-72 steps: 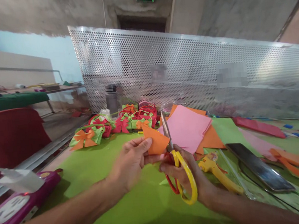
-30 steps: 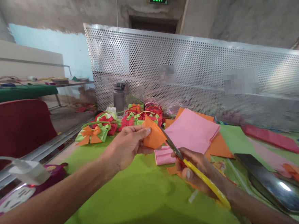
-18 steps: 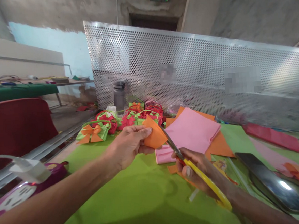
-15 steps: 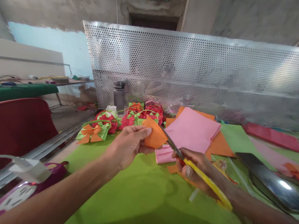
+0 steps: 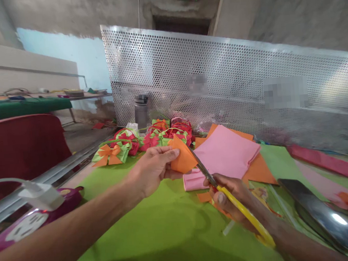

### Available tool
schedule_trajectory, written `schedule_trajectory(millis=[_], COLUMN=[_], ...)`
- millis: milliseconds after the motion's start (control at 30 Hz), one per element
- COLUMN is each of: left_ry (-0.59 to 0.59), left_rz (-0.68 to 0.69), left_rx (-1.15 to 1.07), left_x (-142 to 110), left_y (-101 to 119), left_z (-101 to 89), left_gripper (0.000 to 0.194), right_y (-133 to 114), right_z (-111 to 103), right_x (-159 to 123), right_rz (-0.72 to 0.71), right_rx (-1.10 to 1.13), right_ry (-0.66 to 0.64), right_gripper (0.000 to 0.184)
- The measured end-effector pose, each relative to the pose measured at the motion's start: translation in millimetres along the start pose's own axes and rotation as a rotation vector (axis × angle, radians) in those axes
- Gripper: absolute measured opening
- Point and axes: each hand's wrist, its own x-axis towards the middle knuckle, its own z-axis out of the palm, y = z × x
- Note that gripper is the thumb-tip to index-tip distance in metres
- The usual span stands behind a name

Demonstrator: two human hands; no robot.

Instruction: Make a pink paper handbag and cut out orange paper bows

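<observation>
Between the thumb and fingers of my left hand [image 5: 157, 167] is a folded piece of orange paper [image 5: 182, 157], its pointed corner upward. My right hand [image 5: 230, 196] grips yellow-handled scissors [image 5: 242, 210] near the pivot, the long handles lying back along the wrist. The metal blades point up and left, against the right edge of the orange paper; whether they bite into it I cannot tell. Behind both hands lies a stack of pink sheets [image 5: 226, 150] on top of orange sheets [image 5: 258, 170]. A folded pink strip [image 5: 192, 181] sits just under the paper.
Small red and green paper bags with bows [image 5: 111, 154] stand at the back left, before a grey bottle [image 5: 141, 111]. A perforated metal panel [image 5: 169, 67] closes off the back. At right lies a phone [image 5: 319, 211]; at left, a purple power strip [image 5: 28, 226] with a white plug.
The whole view has shifted slightly, so everything sits a little further right. Both hands keep nearly the same pose, with the paper and scissors still together.
</observation>
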Motion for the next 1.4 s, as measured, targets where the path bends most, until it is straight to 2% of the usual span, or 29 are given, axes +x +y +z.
schedule_trajectory(millis=[467, 600, 800, 967, 1067, 1200, 1400], left_ry=[-0.023, -0.026, -0.023, -0.016, -0.033, -0.089, -0.101], left_rz=[0.003, 0.002, -0.001, 0.025, 0.062, 0.091, 0.073], left_rx=[0.007, 0.010, -0.002, 0.029, 0.064, 0.093, 0.108], left_x=[0.7, 0.2, 0.5, 1.5, 1.4, 0.1, -2.5], left_y=[-1.4, -0.2, -1.0, -1.3, -1.5, -3.7, -6.7], left_z=[-2.5, -1.8, -1.6, -3.2, -4.4, -5.6, -3.3], left_gripper=[0.013, 0.012, 0.011, 0.017, 0.022, 0.024, 0.027], right_y=[2.5, 6.9, 5.5, 9.8, 17.8, 23.8, 17.1], right_z=[-1.0, 0.2, 0.7, 0.6, 2.1, 2.5, -0.4], right_x=[0.8, 1.7, 1.1, 2.3, 3.5, 3.3, 1.1], right_rz=[0.020, 0.003, 0.068, 0.033, -0.010, -0.016, 0.015], right_rx=[-0.024, 0.002, 0.042, 0.013, 0.041, 0.115, 0.169], right_ry=[0.040, 0.037, 0.068, 0.055, 0.055, 0.017, -0.096], right_gripper=[0.022, 0.028, 0.039, 0.040, 0.047, 0.056, 0.054])
